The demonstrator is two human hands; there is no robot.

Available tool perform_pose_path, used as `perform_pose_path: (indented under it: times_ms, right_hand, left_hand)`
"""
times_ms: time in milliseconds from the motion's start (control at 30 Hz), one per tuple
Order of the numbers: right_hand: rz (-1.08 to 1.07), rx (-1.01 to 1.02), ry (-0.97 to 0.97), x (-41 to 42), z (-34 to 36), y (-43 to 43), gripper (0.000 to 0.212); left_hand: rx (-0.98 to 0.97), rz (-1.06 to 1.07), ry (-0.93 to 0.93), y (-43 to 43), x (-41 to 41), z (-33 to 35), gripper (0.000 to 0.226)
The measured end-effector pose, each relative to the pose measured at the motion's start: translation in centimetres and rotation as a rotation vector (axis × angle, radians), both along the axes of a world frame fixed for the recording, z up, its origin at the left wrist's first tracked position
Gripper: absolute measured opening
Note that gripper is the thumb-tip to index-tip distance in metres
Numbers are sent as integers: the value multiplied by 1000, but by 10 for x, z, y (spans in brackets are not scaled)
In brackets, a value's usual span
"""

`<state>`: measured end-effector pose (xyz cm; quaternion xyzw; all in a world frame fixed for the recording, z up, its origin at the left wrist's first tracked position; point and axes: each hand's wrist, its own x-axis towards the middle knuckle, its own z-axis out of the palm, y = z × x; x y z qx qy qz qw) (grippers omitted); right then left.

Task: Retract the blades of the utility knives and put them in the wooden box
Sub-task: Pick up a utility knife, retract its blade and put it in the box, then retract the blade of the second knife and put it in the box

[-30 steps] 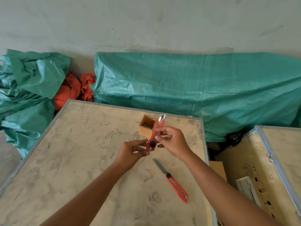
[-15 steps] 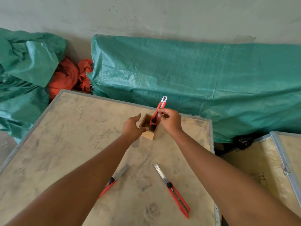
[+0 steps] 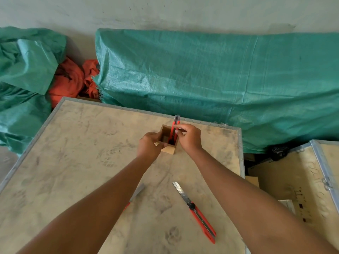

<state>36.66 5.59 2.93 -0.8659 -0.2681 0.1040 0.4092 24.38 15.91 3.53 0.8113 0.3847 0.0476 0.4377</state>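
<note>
A small open wooden box (image 3: pixel 169 149) stands near the far edge of the crate top. My left hand (image 3: pixel 149 145) grips the box's left side. My right hand (image 3: pixel 189 137) pinches a red utility knife (image 3: pixel 174 128) that stands upright in the box, lower end inside, top sticking out with no blade showing. A second red knife (image 3: pixel 197 211) lies nearer me on the right with its blade extended. A third knife (image 3: pixel 136 194), also with blade out, lies partly hidden under my left forearm.
The work surface is a worn plywood crate top (image 3: pixel 73 162) with a metal rim. Green tarpaulin (image 3: pixel 220 76) covers bulky things behind it, with orange cloth (image 3: pixel 71 79) at the left. Another wooden crate (image 3: pixel 297 180) stands to the right across a gap.
My hands carried the red knife from in front of me out to the box and lowered it in. My left hand went from the knife to the box's side.
</note>
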Motion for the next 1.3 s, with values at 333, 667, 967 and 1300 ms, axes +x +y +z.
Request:
perform_pose_path:
  times_ms: [333,667,967,1300]
  right_hand:
    - [-16,7,4,-25,17,-19,25]
    - [54,3,158,-110,30,-29,24]
    - [164,-174,356,-227,-16,-24,17]
    - [127,-326,412,-276,-58,-15,33]
  left_hand:
    - [-21,53,-35,-9,-19,12,54]
    - [-141,153,-4,-3,-119,35,32]
    - [-197,200,138,-2,-255,-4,40]
    - [73,-12,394,-26,-308,-60,36]
